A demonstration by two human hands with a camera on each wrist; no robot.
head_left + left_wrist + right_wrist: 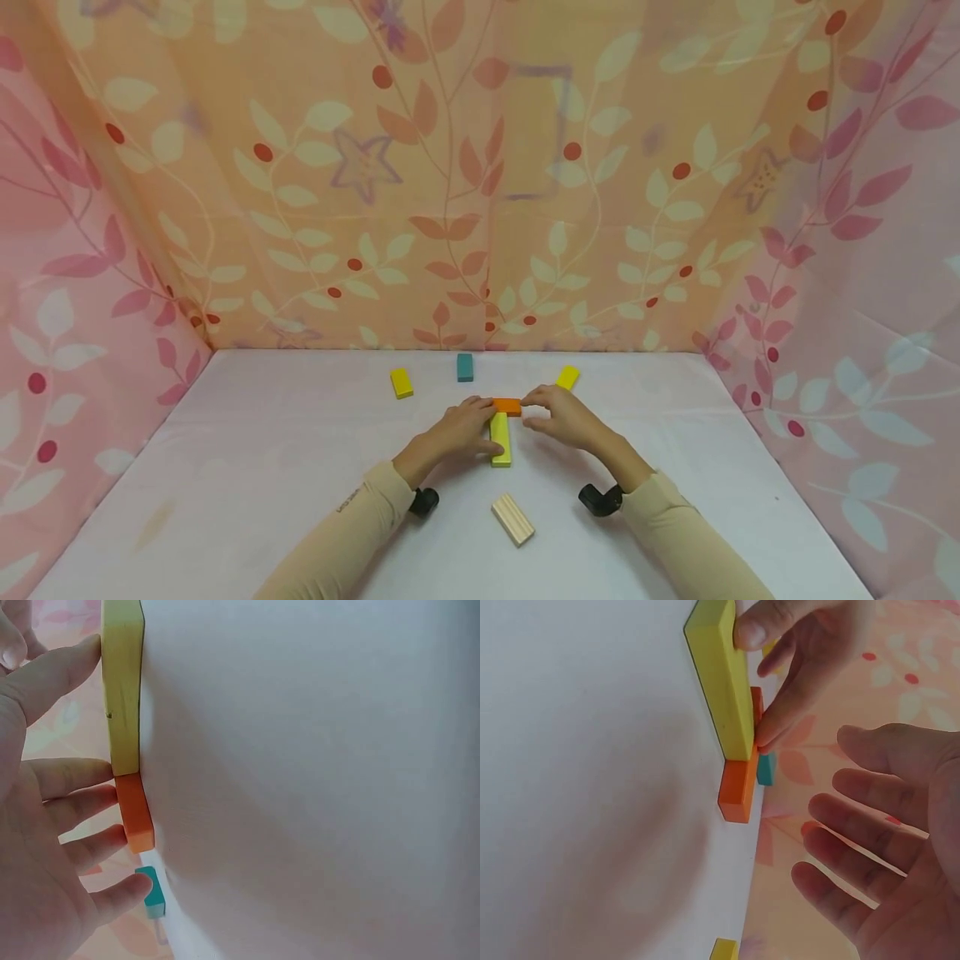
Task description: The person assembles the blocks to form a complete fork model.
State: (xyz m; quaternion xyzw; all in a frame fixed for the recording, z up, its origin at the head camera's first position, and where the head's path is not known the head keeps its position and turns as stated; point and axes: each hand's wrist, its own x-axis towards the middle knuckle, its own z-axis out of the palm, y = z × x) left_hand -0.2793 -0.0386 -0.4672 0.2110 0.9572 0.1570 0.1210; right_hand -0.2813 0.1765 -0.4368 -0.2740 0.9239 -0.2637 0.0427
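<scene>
A long yellow-green block (500, 442) lies on the table, with an orange block (507, 407) set crosswise against its far end. My left hand (461, 429) reaches in from the left with its fingers nearly straight. Its thumb touches the yellow-green block (124, 697), and its fingertips meet the orange block (135, 814). My right hand (566, 417) hovers at the right end of the orange block, fingers spread. In the right wrist view that hand (892, 847) holds nothing, with a gap between it and the orange block (736, 784).
Beyond the hands are a yellow block (402, 383), a teal block (465, 367) and another yellow block (568, 377). Nearer, between the forearms, lies a grooved plain wooden block (513, 520). Patterned cloth (480, 167) hangs behind the white table (247, 467) and at both sides.
</scene>
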